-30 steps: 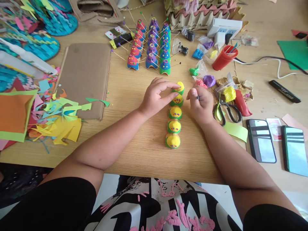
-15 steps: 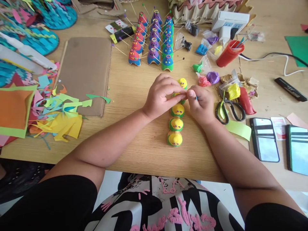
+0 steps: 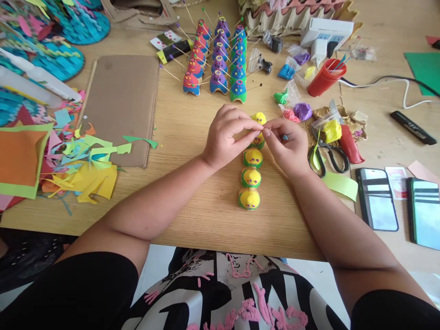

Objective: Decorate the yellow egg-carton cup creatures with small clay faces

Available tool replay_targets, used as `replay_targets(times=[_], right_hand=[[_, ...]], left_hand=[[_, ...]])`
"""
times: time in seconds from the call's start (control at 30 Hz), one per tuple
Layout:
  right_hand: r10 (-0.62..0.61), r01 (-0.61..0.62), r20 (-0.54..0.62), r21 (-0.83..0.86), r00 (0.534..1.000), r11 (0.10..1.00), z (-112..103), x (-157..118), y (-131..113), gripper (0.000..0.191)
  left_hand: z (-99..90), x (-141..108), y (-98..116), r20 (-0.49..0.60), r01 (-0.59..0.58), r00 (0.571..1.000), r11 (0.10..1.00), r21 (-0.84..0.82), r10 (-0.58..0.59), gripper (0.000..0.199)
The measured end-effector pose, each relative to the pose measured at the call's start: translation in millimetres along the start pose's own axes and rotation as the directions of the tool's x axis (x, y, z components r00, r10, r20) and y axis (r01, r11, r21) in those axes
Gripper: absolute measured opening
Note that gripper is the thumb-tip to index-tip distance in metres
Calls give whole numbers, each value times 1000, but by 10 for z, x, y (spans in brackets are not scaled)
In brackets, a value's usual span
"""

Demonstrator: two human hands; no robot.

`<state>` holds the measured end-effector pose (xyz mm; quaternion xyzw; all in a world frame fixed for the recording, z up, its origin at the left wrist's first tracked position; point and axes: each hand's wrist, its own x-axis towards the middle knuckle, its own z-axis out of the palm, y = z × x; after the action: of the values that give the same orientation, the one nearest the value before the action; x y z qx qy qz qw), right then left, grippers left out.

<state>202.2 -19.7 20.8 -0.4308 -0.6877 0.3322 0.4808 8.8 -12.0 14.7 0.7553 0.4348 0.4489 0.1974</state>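
Note:
Both hands meet fingertip to fingertip over the far part of a yellow-and-green caterpillar (image 3: 252,178), a row of several domed segments with small faces. My left hand (image 3: 231,134) is closed in a pinch, and whatever lies between thumb and finger is too small to make out. My right hand (image 3: 289,144) is pinched too, its thumb and forefinger tips against the left ones. A small blue bit (image 3: 284,137) shows at the right hand's fingers. Part of the caterpillar's second segment is hidden behind the fingers.
Red, purple and blue-green caterpillars (image 3: 219,80) with sticks stand farther back. Cardboard (image 3: 120,110) and paper scraps (image 3: 92,176) lie left. To the right are clay bags (image 3: 302,111), black scissors (image 3: 330,156), a red cup (image 3: 326,78) and two phones (image 3: 378,199).
My right hand's thumb has tilted down and inward, and its fingers have opened out a little. The left hand stays nearly in place, still pinched.

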Motion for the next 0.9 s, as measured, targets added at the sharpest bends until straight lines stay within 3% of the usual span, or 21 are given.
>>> replay_targets(times=[0.57,0.9], right_hand=[[78,-79,15,129,997,988,-12,34,52,54],[100,-102,22,90,995,991,0,23,37,49]], left_hand=[[-21,11,-60,12,-42,999,999,-5,42,11],[-37,5,-65,-1,-20,1000,1000,17,20,14]])
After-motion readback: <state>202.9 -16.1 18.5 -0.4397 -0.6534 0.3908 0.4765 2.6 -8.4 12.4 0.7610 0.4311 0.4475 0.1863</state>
